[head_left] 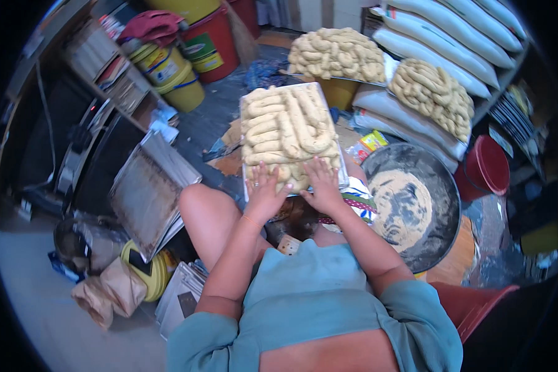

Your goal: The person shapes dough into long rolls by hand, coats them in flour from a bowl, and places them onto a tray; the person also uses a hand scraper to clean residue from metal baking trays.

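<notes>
A metal tray [324, 99] in front of my knees is heaped with thick ropes of pale dough [294, 124], some lying crosswise and others lengthwise. My left hand [266, 188] rests on the dough at the tray's near left, its fingers spread. On the near right, my right hand [321, 186] lies with fingers apart on the same dough. Neither hand grips a piece. Beneath the hands, the shape of the nearest ropes is partly hidden.
Two more dough piles [338, 54] stand beyond, one beside stacked white sacks [443, 37]. A wide black basin [443, 232] with floury residue sits at my right, near a red bucket [485, 166]. Dark baking trays [146, 189] lean at left, below yellow buckets [183, 93].
</notes>
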Available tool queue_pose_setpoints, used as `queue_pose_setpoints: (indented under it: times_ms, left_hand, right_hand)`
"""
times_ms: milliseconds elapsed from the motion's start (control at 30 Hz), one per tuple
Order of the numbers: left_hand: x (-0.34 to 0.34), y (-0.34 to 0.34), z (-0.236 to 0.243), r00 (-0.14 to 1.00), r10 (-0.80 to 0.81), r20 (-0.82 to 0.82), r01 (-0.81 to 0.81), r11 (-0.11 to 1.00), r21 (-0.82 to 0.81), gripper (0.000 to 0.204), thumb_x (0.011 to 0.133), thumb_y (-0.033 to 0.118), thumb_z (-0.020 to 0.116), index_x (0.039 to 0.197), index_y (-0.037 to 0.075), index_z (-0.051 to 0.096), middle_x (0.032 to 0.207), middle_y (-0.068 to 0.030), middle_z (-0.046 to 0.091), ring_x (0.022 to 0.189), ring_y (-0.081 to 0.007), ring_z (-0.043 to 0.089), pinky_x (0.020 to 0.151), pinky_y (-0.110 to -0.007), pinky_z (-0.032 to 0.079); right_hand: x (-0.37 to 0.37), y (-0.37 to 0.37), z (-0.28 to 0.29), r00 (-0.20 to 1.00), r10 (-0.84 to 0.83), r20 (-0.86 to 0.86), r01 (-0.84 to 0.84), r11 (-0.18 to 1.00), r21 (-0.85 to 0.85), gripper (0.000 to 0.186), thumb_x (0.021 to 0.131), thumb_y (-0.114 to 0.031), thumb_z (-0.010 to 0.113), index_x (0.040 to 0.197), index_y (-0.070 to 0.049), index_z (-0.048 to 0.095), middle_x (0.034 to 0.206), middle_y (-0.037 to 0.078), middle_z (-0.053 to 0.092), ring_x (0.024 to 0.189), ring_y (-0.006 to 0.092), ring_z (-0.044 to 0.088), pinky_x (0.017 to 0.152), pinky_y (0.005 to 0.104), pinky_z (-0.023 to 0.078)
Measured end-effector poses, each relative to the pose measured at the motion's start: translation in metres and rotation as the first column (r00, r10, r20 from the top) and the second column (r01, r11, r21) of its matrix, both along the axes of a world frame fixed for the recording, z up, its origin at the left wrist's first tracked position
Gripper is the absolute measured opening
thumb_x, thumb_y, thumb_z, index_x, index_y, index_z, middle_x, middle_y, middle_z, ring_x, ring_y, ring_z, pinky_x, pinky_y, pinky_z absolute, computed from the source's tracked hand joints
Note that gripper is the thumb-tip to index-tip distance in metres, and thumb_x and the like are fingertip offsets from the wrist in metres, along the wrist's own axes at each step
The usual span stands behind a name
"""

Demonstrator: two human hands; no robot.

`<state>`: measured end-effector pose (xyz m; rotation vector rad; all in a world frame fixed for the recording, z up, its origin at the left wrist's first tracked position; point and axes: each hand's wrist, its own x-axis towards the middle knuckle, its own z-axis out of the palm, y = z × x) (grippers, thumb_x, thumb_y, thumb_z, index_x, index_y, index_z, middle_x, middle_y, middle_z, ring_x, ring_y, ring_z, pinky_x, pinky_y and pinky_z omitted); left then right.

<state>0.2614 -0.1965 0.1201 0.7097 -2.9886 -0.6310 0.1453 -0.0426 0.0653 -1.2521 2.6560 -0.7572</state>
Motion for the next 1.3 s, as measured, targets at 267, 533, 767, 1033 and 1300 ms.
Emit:
queue_pose_setpoints:
  times_ms: [267, 533, 767, 1033, 1300]
  left_hand:
    - [0.060, -0.035, 0.044, 0.988, 0.071, -0.137, -0.055, 0.992, 0.117, 0.072, 0.089, 0.051, 0.055, 0.142, 0.006, 0.038, 0.154, -0.0275, 0.009, 0.143, -0.0420, 0.008, 0.113, -0.055, 0.007]
    - [0.218, -0.120, 0.025, 0.755, 0.519, -0.400, -0.543, 0.837, 0.061, 0.057, 0.085, 0.040, 0.064, 0.128, 0.004, 0.055, 0.144, -0.0289, 0.033, 0.132, -0.0436, 0.035, 0.109, -0.047, 0.028]
    - [0.356, -0.122, 0.022, 0.679, 0.734, 0.000, -0.732, 0.677, 0.076, 0.054, 0.081, 0.040, 0.067, 0.115, -0.003, 0.061, 0.114, -0.0220, 0.062, 0.109, -0.0360, 0.058, 0.095, -0.040, 0.044]
    - [0.391, -0.102, -0.009, 0.657, 0.754, -0.003, -0.710, 0.620, 0.335, 0.057, 0.080, 0.038, 0.070, 0.120, -0.001, 0.059, 0.116, -0.0205, 0.063, 0.108, -0.0337, 0.060, 0.091, -0.038, 0.047]
    - [0.328, -0.114, 0.001, 0.761, 0.631, -0.153, -0.573, 0.764, 0.297, 0.051, 0.084, 0.034, 0.067, 0.121, -0.001, 0.058, 0.117, -0.0198, 0.061, 0.108, -0.0325, 0.059, 0.093, -0.038, 0.046]
  right_hand:
    - [0.004, -0.002, -0.017, 0.999, 0.014, -0.047, -0.013, 1.000, 0.022, 0.079, 0.078, -0.031, 0.071, 0.145, -0.018, 0.033, 0.157, 0.014, 0.009, 0.145, 0.0334, 0.007, 0.112, 0.0609, 0.008]
    - [0.005, -0.005, -0.014, 0.996, 0.027, -0.089, -0.029, 0.999, -0.013, 0.076, 0.078, -0.029, 0.070, 0.144, -0.014, 0.035, 0.155, 0.020, 0.014, 0.143, 0.0389, 0.013, 0.112, 0.0563, 0.013]
    - [0.042, -0.040, 0.042, 0.981, 0.127, -0.147, -0.166, 0.940, -0.299, 0.062, 0.079, -0.016, 0.068, 0.137, -0.011, 0.045, 0.151, 0.019, 0.023, 0.136, 0.0390, 0.028, 0.111, 0.0470, 0.022]
    - [0.067, -0.073, 0.061, 0.953, 0.270, -0.136, -0.298, 0.914, -0.274, 0.048, 0.080, -0.015, 0.067, 0.125, -0.010, 0.054, 0.147, 0.021, 0.031, 0.134, 0.0387, 0.030, 0.110, 0.0469, 0.022]
    - [0.042, -0.040, 0.063, 0.960, 0.243, -0.137, -0.272, 0.925, -0.265, 0.043, 0.079, -0.014, 0.067, 0.121, -0.009, 0.057, 0.144, 0.021, 0.037, 0.131, 0.0383, 0.035, 0.108, 0.0450, 0.027]
